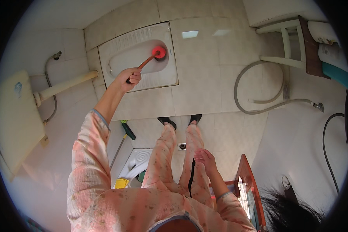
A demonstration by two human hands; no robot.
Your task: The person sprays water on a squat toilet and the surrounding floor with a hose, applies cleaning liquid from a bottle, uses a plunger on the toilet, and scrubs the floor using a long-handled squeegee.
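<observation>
My left hand (pixel 129 79) is closed around the handle of a toilet brush (pixel 148 60), reaching forward over a white squat toilet (pixel 123 54). The brush's red round head (pixel 158 52) sits inside the bowl, by its right end. The handle slants up from my fist toward that head. Lower down, my right hand (pixel 205 159) rests at my right leg near the knee, fingers loosely stretched and holding nothing I can see. A dark narrow strip (pixel 192 178) runs along the trouser leg beside it.
A grey hose (pixel 237 96) lies coiled on the right. Behind it stands a rack (pixel 286 46) with bottles. On the left, a cistern (pixel 17 123) joins a pipe (pixel 67 88). A green-headed broom (pixel 128 130), floor drain (pixel 182 146) and step edge are near my feet.
</observation>
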